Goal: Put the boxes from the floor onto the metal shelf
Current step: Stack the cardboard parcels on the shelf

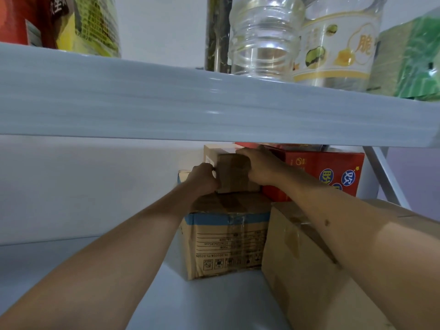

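Both hands reach deep under the pale grey metal shelf board (214, 108) that crosses the upper half of the view. Between them is a small plain brown cardboard box (234, 173). It sits on top of a larger brown cardboard box with a blue stripe and black printing (226, 239), which stands on the lower grey metal shelf surface (202, 303). The left hand (202, 178) grips the small box's left side with curled fingers. The right hand (260, 166) lies over its top right edge, fingers bent around the top. Just behind the small box a white-topped carton (214, 152) shows partly. To the right stands a red printed carton with blue round marks (331, 172), touching the small box's right side. Nearer the front right corner of the lower shelf lies a big plain brown cardboard box (307, 265), under the right forearm. On the upper board stand a clear plastic bottle (264, 36), a clear labelled jar (338, 48), and a green packet (414, 58).
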